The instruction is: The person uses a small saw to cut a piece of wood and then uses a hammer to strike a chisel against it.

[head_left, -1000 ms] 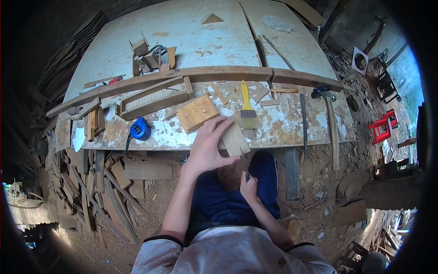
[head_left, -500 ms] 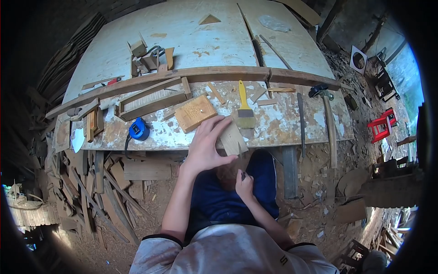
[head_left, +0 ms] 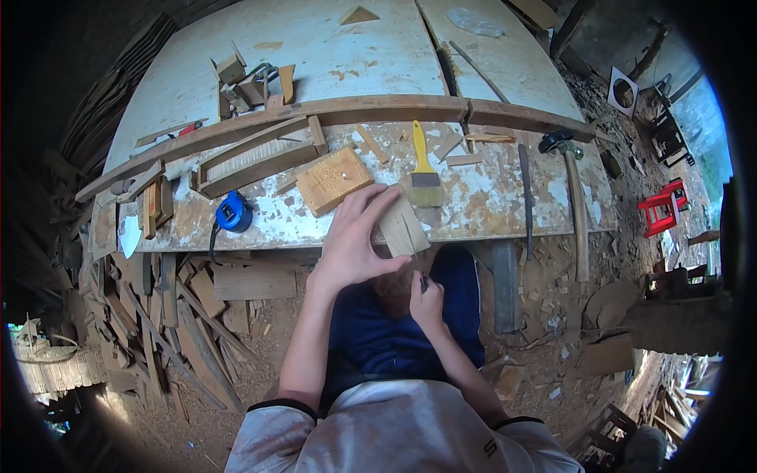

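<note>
My left hand [head_left: 351, 246] is braced over a flat, pale wooden board [head_left: 400, 225] at the bench's front edge, its fingers on the upper side and thumb by the lower end. A narrow dark line runs into the board from its near end. Below that end, my right hand [head_left: 428, 303] is closed around a slim dark-handled tool [head_left: 424, 282]; its working end is too fine to make out. Just beyond my left fingers lies a thick wooden block [head_left: 334, 183] with small holes. A yellow-handled paintbrush [head_left: 423, 167] rests to the right of it.
On the paint-spattered bench [head_left: 505, 213] lie a blue tape measure [head_left: 234, 212], an open wooden frame [head_left: 256, 162], a hammer [head_left: 574, 197] and a dark rod [head_left: 526, 189]. A long wooden beam [head_left: 339, 113] crosses behind them. Scrap wood [head_left: 189, 339] is piled beneath, left.
The view has tipped slightly, so the bench items sit higher in the frame. My right hand has risen a little with the tool, while my left stays on the board.
</note>
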### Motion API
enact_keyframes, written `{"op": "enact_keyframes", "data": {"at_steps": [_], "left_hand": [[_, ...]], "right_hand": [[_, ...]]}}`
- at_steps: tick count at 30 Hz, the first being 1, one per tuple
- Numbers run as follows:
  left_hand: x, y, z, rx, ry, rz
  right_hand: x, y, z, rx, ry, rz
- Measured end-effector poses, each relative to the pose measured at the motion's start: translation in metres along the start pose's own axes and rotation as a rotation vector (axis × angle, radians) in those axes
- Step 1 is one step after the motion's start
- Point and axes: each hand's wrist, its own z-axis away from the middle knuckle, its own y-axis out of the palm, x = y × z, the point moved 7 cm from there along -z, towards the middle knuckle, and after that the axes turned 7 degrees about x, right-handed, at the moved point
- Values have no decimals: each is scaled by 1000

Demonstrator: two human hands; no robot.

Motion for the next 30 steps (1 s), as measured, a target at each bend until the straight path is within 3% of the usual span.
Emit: {"op": "enact_keyframes", "data": {"at_steps": [3,7,8,11,16,20,24,27,30], "left_hand": [[-1,-1,-1,25,-22,23],[1,-1,0,6,7,0],[1,-1,1,8,1,-1],[-3,-2,-1,32,-21,19],[1,1,3,14,-24,31],[-1,-1,-2,5,11,29],[0,-1,-2,20,-10,25],[2,1,-3,25,-25,25],[1,1,-6,30,-21,15]], "right_hand": [[-34,19,9,-35,-24,-1],[26,-16,-4,45,87,5],[33,-19,-4,28,23,-45],[-29,7,12,9,33,8],[35,-27,-10,70,96,-42],[-19,2,10,41,68,-15],[35,-21,-11,24,37,-41],[-27,9,6,-22,34,28],[-10,-5,0,-28,32,25]]}}
